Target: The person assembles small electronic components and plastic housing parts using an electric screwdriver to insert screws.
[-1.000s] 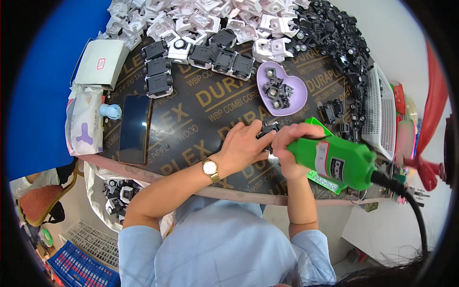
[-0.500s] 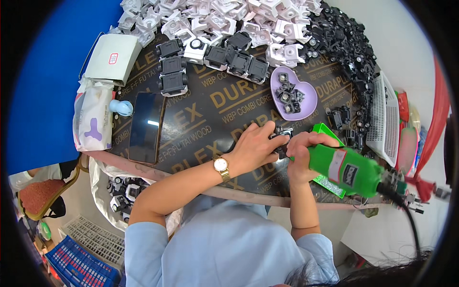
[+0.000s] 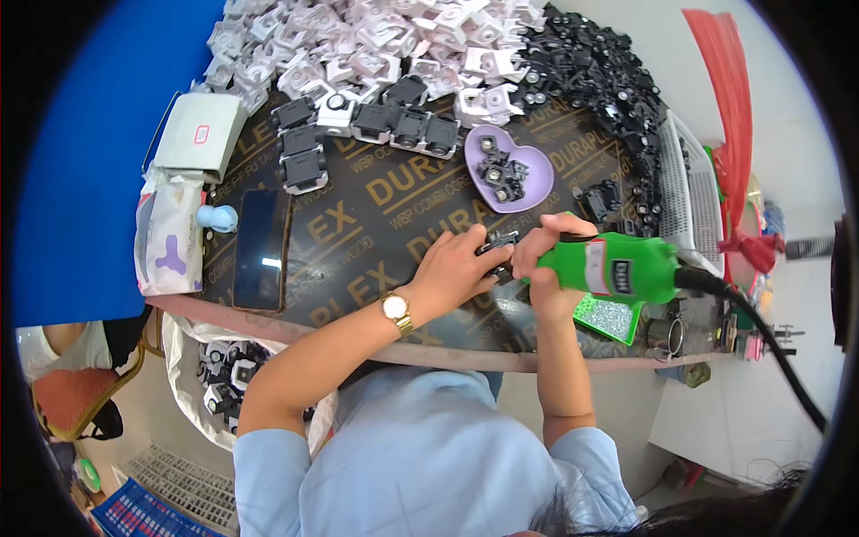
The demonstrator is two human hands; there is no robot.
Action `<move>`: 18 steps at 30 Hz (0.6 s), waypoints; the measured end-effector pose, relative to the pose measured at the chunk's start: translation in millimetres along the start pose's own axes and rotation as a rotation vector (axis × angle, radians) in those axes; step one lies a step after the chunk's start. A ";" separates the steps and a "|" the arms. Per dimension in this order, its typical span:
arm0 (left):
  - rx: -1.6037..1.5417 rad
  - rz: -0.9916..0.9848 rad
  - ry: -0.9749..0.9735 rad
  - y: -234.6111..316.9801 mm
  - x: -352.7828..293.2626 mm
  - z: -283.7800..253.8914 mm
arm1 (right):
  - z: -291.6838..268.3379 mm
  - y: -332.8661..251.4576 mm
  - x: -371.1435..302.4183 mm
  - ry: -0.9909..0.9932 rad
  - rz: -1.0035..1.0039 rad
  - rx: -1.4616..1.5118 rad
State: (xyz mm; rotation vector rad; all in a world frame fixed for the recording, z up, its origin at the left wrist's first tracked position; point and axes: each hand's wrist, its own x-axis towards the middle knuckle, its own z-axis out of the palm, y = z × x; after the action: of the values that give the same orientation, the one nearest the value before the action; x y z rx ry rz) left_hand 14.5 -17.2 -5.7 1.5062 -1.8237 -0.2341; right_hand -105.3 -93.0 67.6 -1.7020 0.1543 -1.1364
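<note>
Smooth, lightly shiny plastic on the green power tool (image 3: 640, 268), with a matt, rubbery-looking skin along the black cable (image 3: 747, 311). Dark plastic, by the look of it, for the small black part (image 3: 501, 242). Smooth lilac plastic on the heart-shaped dish (image 3: 537, 185); paler, satin plastic across the white parts (image 3: 376, 31). Glossy dark glass on the phone (image 3: 258, 237). Polished gold-toned metal on the watch (image 3: 396, 311). Smooth, faintly reflective desk (image 3: 344, 268). Matt cloth for the blue shirt (image 3: 412, 447).

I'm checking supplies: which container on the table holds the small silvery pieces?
The green tray, just below the power tool in the picture. Only it shows loose silvery pieces; the purple heart-shaped dish holds black parts, and the white basket shows none.
</note>
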 end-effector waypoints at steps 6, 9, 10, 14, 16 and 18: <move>-0.500 -0.207 -0.132 5.6 -6.7 -35.1 | -56.6 -31.4 11.2 0.268 -0.142 -0.044; -1.139 -0.586 -0.323 7.6 -26.6 -87.0 | -97.4 -18.6 6.8 0.381 -0.098 -0.111; -1.247 -0.638 -0.283 3.2 -47.1 -98.4 | -100.9 -13.6 8.1 0.442 -0.056 -0.057; -1.366 -0.577 0.063 8.8 -110.7 -139.6 | -116.4 11.5 12.6 0.404 -0.051 -0.109; -1.328 -0.641 0.232 15.3 -149.0 -163.4 | -116.9 16.5 19.8 0.393 -0.064 -0.044; -1.187 -0.722 0.522 12.2 -214.5 -172.4 | -114.7 22.0 24.8 0.377 -0.063 -0.037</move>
State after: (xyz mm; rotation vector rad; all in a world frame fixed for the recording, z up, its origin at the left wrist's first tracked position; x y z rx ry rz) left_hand 121.7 233.7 31.9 1.0726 -0.4259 -0.9573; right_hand -167.8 -194.7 66.7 -1.5177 0.3602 -1.5025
